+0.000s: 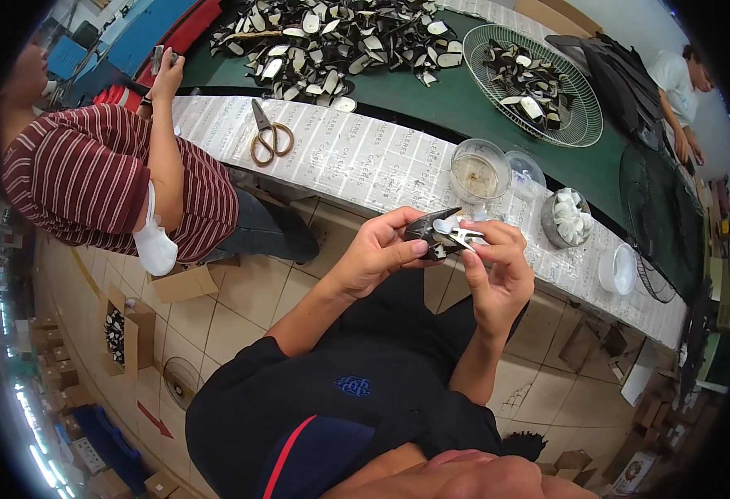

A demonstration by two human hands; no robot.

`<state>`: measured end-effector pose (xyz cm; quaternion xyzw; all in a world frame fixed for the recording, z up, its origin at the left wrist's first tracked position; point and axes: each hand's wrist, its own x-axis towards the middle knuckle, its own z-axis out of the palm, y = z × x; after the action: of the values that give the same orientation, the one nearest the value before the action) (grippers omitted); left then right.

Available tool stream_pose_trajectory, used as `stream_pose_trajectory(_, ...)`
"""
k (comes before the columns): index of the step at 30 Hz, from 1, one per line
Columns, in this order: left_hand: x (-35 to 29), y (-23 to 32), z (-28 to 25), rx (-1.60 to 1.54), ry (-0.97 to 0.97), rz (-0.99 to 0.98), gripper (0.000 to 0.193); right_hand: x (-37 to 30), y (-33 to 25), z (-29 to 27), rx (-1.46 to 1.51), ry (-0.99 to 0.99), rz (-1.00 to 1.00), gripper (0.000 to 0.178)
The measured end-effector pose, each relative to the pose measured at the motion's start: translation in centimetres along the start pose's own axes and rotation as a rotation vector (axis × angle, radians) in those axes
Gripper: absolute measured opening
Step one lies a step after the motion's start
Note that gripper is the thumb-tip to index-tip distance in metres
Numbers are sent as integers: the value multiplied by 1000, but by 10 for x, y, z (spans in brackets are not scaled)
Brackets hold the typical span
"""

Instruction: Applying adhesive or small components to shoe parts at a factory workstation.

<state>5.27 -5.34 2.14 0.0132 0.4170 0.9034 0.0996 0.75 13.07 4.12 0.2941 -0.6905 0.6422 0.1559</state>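
In front of my chest, my left hand is closed on a small black shoe upper with a pointed tip and a pale lining. My right hand pinches a white clip against the right side of that piece. Whether the clip's jaws grip the material cannot be made out. Just beyond my hands, at the bench edge, stands a clear round tub with a brownish residue inside. A clear container full of white pieces sits to its right.
Scissors lie on the paper-covered bench edge. Behind are a heap of black-and-white pieces and a wire basket of similar pieces. A white cup stands at right. A co-worker in a striped shirt is at left, another person far right.
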Motion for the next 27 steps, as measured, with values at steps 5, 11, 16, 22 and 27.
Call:
stream_pose_trajectory(5,0,1,2,11,13,3,35,2,-2,2,-158,-5,-65,15)
stream_pose_trajectory(11,2,1,-1,33,7,6,36,3,2,3,-306,83,-103,17)
stream_pose_trajectory(16,2,1,-1,31,6,8,35,3,0,1,-374,163,-155,18)
stream_pose_trajectory(22,3,1,1,0,-6,0,33,2,1,-1,-273,281,-145,18)
stream_pose_trajectory(27,3,1,4,-6,1,0,31,3,-4,-3,-315,117,-179,20)
